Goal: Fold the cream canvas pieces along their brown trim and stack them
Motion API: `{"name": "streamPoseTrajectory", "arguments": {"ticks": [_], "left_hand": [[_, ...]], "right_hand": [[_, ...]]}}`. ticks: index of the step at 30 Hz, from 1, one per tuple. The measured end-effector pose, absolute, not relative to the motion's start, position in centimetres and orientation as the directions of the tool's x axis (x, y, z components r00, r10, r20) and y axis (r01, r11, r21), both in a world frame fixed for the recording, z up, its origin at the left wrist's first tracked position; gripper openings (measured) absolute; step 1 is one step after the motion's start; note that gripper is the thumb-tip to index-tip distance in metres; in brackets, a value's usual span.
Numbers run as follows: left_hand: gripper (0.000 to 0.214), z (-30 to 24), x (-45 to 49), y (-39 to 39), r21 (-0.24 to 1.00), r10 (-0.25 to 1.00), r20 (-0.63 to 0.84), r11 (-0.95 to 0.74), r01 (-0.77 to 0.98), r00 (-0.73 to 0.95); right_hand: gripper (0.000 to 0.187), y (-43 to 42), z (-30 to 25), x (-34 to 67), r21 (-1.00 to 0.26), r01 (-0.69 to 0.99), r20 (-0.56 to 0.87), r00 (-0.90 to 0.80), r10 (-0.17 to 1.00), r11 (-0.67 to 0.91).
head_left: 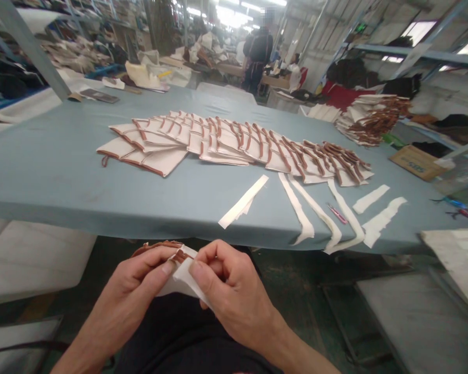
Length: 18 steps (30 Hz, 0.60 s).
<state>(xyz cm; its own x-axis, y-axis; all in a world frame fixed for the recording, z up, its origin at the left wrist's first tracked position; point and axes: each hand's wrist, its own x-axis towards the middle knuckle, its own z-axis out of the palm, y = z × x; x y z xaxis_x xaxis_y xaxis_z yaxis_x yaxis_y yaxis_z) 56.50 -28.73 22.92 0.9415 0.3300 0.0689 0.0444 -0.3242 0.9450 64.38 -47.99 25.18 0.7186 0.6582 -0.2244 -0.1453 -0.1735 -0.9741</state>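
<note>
In front of my lap, my left hand (144,278) is closed on a white fabric piece with brown edging (161,245), the thumb on its near side. My right hand (228,280) pinches a white strip (187,275) between thumb and curled fingers, right beside the brown edging. Part of the fabric piece is hidden behind both hands. On the table beyond lies a long overlapping row of similar white fabric pieces with brown edging (222,140). Nearer its front edge are several loose white strips (244,201) and a small pink tool (337,213).
The blue-grey table (54,176) spans the view ahead. At its right end stand a pile of brown-edged pieces (374,119) and a cardboard box (417,162). A phone-like dark object (99,95) lies far left. A person (259,54) stands in the background.
</note>
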Motion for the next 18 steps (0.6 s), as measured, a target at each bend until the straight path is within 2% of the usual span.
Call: {"name": "streamPoseTrajectory", "arguments": {"ticks": [5, 12, 18], "left_hand": [[0.027, 22.4, 56.2, -29.0, 0.965, 0.373, 0.037, -0.255, 0.064, 0.927], [0.03, 20.9, 55.4, -28.5, 0.981, 0.411, -0.091, -0.123, 0.153, 0.907], [0.031, 20.7, 55.4, -28.4, 0.973, 0.445, -0.051, -0.18, 0.145, 0.894]], "right_hand": [[0.03, -46.7, 24.6, 64.8, -0.972, -0.051, -0.183, 0.78, 0.599, -0.231], [0.029, -45.6, 24.6, 64.6, -0.969, -0.058, -0.19, 0.799, 0.57, -0.241], [0.031, -45.2, 23.9, 64.5, -0.964, -0.053, -0.194, 0.811, 0.552, -0.261]]}}
